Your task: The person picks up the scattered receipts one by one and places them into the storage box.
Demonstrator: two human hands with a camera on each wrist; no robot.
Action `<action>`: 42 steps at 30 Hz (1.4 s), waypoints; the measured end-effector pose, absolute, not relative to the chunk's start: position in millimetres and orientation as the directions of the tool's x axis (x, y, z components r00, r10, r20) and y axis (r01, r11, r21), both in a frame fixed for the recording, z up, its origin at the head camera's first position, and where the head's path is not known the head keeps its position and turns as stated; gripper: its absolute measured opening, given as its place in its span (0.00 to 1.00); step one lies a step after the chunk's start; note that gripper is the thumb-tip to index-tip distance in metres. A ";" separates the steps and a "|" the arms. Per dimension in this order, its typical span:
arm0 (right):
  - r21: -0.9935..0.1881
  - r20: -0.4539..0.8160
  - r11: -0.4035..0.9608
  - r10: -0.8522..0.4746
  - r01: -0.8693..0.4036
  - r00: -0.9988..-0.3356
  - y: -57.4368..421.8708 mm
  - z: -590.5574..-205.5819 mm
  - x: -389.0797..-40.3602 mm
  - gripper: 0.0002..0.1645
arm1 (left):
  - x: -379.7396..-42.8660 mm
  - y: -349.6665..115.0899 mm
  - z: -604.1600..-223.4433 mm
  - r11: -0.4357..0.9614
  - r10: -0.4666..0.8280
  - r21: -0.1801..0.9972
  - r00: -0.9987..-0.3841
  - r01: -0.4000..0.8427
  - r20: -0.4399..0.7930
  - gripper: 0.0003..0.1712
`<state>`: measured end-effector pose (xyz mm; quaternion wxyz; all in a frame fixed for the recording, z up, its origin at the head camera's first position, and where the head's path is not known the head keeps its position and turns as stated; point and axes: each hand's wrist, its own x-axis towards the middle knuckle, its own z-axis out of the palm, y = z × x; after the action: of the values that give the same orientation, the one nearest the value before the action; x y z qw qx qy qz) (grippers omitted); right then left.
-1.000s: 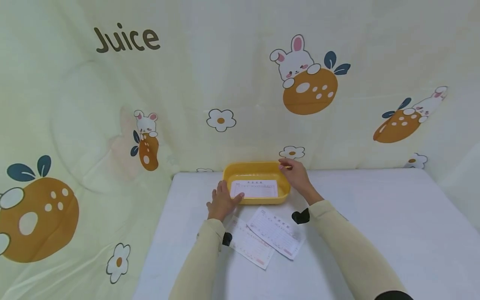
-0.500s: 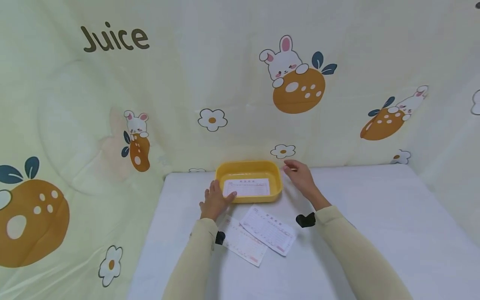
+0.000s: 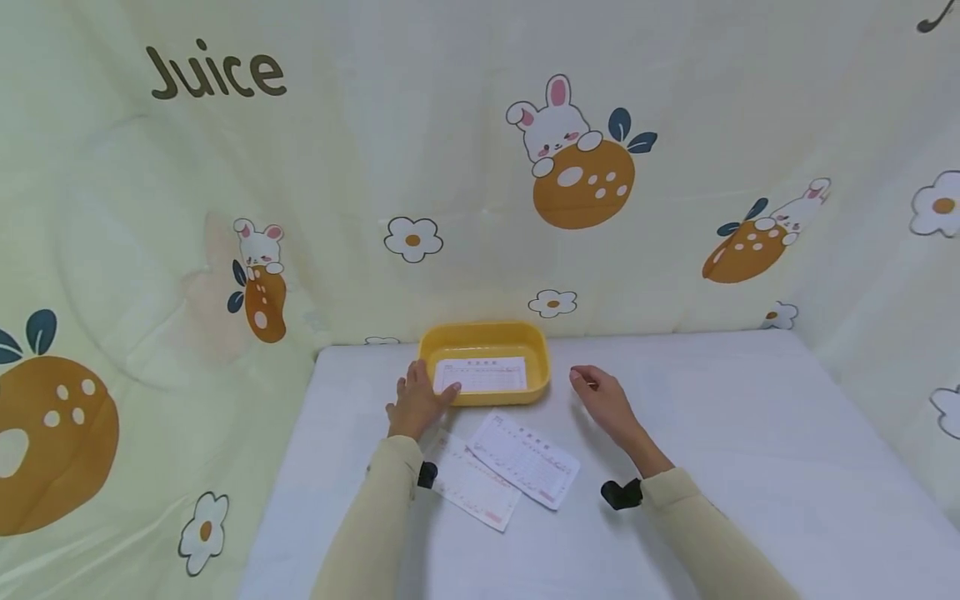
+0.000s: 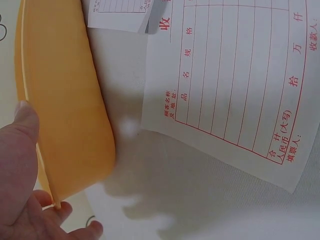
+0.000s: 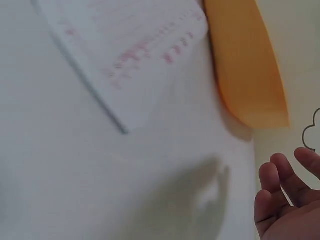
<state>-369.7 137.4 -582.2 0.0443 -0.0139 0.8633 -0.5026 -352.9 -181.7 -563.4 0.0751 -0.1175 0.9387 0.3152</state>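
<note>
A yellow plastic tray [image 3: 534, 392] stands at the back of the table, with a printed receipt slip [image 3: 491, 375] inside. My left hand [image 3: 417, 406] holds its front left corner, thumb at the front rim and fingers around the left side, as the left wrist view [image 4: 22, 165] also shows. My right hand [image 3: 606, 407] is to the right of the tray, apart from it, fingers loosely bent and holding nothing. In front of the tray lie two more slips: a receipt slip with red print [image 3: 476, 487], partly under a second slip [image 3: 525, 458].
A white cloth covers the table [image 3: 720, 442]. Behind and to the left hangs a pale curtain [image 3: 465, 125] printed with rabbits, oranges and flowers. The tray's back edge is close to this curtain.
My right hand has left the tray's right rim and moved right and back toward me. The left hand stays at the tray's corner. The head view has turned slightly right.
</note>
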 end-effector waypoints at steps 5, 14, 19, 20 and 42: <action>-0.862 -0.089 0.505 -0.071 0.042 -0.993 139.4 -597.7 -351.4 0.27 | -352.1 -182.8 -562.1 0.770 -0.172 0.576 -0.959 -0.273 -0.225 0.56; -0.841 -0.111 0.539 -0.064 0.059 -0.992 140.0 -616.2 -324.8 0.23 | -352.3 -182.3 -561.7 0.760 -0.166 0.591 -0.959 -0.272 -0.228 0.57; -0.827 -0.095 0.562 -0.072 0.038 -0.993 137.0 -622.7 -308.2 0.20 | -352.3 -181.8 -561.0 0.758 -0.166 0.593 -0.959 -0.272 -0.229 0.57; -0.824 -0.087 0.566 -0.075 0.030 -0.993 136.7 -624.0 -305.0 0.19 | -352.1 -181.6 -560.9 0.759 -0.167 0.592 -0.959 -0.272 -0.228 0.57; -0.698 0.022 0.709 -0.117 -0.099 -0.993 129.4 -634.9 -267.4 0.07 | -351.0 -180.5 -559.6 0.768 -0.166 0.584 -0.962 -0.263 -0.215 0.55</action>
<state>-267.4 129.4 -634.9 0.0120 -0.0585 0.9243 -0.3769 -351.0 -180.5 -559.6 0.0757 -0.1143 0.9371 0.3210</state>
